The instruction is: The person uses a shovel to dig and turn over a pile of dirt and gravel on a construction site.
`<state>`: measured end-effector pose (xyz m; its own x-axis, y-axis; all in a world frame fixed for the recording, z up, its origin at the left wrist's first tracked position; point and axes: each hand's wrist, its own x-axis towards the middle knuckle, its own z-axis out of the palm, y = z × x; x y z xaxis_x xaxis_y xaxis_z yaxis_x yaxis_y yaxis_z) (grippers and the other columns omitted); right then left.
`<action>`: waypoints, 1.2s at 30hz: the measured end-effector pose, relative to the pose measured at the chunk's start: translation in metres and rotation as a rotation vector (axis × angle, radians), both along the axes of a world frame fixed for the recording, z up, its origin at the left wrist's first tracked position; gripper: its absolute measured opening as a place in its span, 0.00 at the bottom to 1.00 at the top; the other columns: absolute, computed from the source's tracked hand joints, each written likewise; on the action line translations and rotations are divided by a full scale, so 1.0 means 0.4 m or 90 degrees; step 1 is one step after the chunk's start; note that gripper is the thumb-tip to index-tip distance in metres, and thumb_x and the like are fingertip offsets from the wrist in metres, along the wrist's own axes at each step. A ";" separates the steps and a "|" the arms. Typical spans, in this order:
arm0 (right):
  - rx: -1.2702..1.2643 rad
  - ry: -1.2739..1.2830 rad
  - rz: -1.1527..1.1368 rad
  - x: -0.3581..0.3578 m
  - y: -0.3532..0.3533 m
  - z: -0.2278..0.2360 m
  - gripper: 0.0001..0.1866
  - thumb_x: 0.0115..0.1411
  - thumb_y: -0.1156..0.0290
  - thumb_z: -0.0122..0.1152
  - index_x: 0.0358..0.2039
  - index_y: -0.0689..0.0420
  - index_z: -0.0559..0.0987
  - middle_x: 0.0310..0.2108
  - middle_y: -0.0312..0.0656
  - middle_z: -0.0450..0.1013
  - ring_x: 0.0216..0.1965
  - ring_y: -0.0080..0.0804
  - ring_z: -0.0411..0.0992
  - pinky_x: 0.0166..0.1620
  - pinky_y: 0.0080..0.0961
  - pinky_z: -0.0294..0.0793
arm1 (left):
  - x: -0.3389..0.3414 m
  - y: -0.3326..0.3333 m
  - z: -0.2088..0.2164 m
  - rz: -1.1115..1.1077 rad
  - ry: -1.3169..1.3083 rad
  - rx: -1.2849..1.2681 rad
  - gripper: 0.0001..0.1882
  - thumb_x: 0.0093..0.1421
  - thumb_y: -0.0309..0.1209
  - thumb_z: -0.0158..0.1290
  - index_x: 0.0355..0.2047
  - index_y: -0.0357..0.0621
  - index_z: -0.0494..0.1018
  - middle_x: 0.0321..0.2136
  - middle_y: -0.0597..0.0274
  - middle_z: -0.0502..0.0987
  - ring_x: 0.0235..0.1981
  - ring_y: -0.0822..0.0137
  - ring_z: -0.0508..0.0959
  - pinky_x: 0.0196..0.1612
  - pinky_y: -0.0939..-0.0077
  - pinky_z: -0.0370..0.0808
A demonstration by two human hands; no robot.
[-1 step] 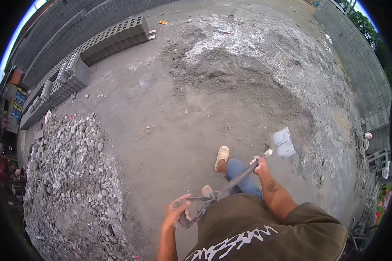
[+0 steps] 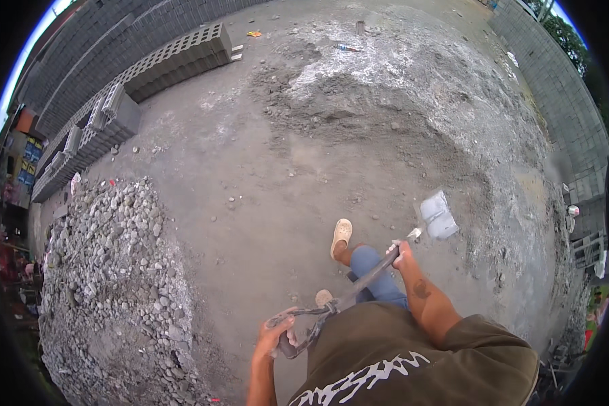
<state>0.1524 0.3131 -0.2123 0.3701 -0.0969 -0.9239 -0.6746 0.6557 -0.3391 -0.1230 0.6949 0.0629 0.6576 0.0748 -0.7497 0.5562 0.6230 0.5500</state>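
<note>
I hold a shovel slantwise across the front of my body. Its pale grey, square blade is out to the right, over or on the grey sandy ground; whether it touches cannot be told. My left hand is closed on the dark, loop-shaped grip at the near end, left of my waist. Lower down the shaft, close to the blade's socket, my right hand is wrapped around it. The blade carries no visible load.
A gravel heap lies at the left. Beyond it stand rows of hollow concrete blocks. A dug-out sand pile spreads ahead and right, with a block wall behind. My feet in beige clogs stand on packed ground.
The shovel blade has shifted slightly left and forward. My front foot has moved a little forward as well. Both hands keep their hold.
</note>
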 end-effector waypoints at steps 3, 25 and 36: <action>0.026 -0.020 0.087 0.184 0.208 -0.057 0.06 0.57 0.73 0.56 0.26 0.51 0.68 0.18 0.34 0.63 0.20 0.30 0.64 0.27 0.33 0.68 | 0.053 0.052 -0.085 0.153 0.112 -0.084 0.07 0.55 0.26 0.57 0.32 0.36 0.73 0.12 0.65 0.65 0.13 0.64 0.69 0.20 0.64 0.69; 0.221 0.027 0.263 1.303 1.218 -0.125 0.09 0.59 0.70 0.59 0.37 0.56 0.70 0.25 0.40 0.70 0.24 0.36 0.72 0.28 0.38 0.77 | 1.413 0.470 -0.173 0.599 0.206 -0.291 0.18 0.51 0.31 0.48 0.40 0.34 0.72 0.13 0.74 0.59 0.14 0.72 0.63 0.22 0.69 0.67; 0.194 -0.089 0.275 1.603 1.460 0.032 0.09 0.61 0.66 0.56 0.25 0.55 0.71 0.19 0.39 0.69 0.21 0.32 0.71 0.28 0.28 0.78 | 2.074 0.644 -0.339 0.677 0.073 -0.254 0.08 0.60 0.32 0.43 0.25 0.51 0.57 0.16 0.72 0.59 0.16 0.72 0.62 0.21 0.75 0.62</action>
<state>0.7936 0.8972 -0.1994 0.4385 0.3562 -0.8251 -0.8664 0.4114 -0.2828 0.7067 0.9527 -0.0726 0.3297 0.2958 -0.8965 -0.3233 0.9276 0.1872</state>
